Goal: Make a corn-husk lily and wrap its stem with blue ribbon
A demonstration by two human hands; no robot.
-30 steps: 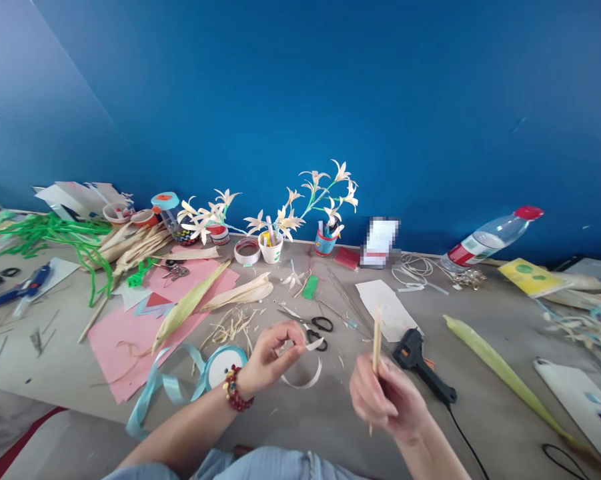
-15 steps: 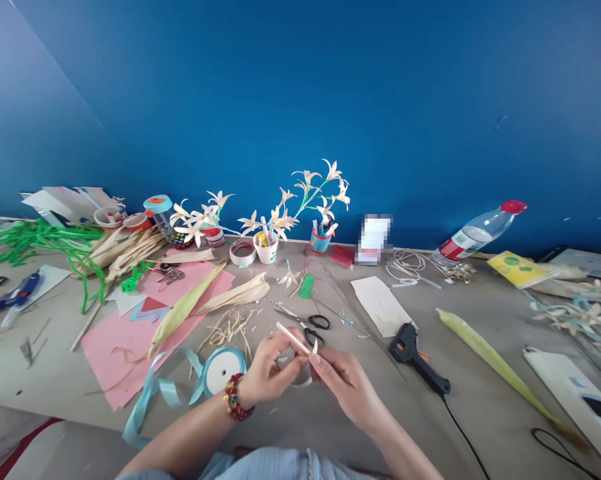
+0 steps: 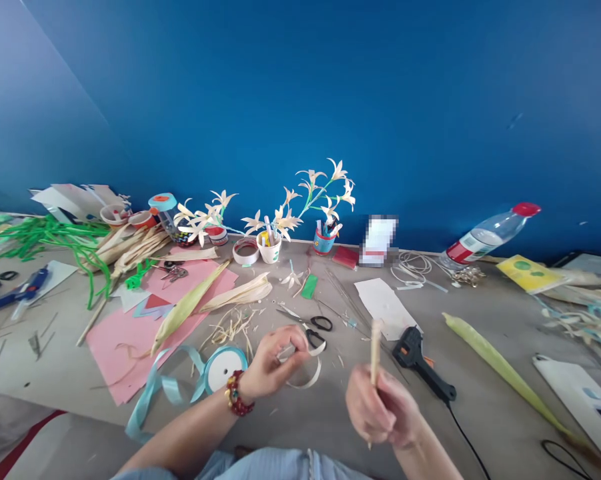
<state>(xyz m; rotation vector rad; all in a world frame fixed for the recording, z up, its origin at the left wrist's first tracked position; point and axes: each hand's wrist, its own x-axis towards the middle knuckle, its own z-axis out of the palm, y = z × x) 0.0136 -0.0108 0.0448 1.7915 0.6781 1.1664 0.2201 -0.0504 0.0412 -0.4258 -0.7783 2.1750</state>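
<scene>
Between the pinched thumb and fingers of my left hand point(image 3: 275, 365) is a pale, curled strip point(image 3: 318, 373), apparently corn husk. It loops down to the right. My right hand point(image 3: 380, 408) is closed around a thin wooden stick point(image 3: 375, 347), held nearly upright and apart from the strip. Just beyond my left hand lie black-handled scissors point(image 3: 321, 324), partly hidden by the fingers. A spool of light blue ribbon point(image 3: 213, 372) sits beside my left wrist. To the right of my right hand rests a black glue gun point(image 3: 420, 363).
Pink paper point(image 3: 115, 353) with a green husk point(image 3: 187, 307) lies at left. Handmade flowers point(image 3: 310, 180) stand in cups along the blue wall. A clear bottle point(image 3: 485, 237) leans at back right. Another long husk point(image 3: 505, 370) and a white pouch point(image 3: 575, 393) lie on the right.
My hands have moved apart. The right hand has carried the stick right and turned it upright; the curled strip stays in my left hand. The view has shifted slightly.
</scene>
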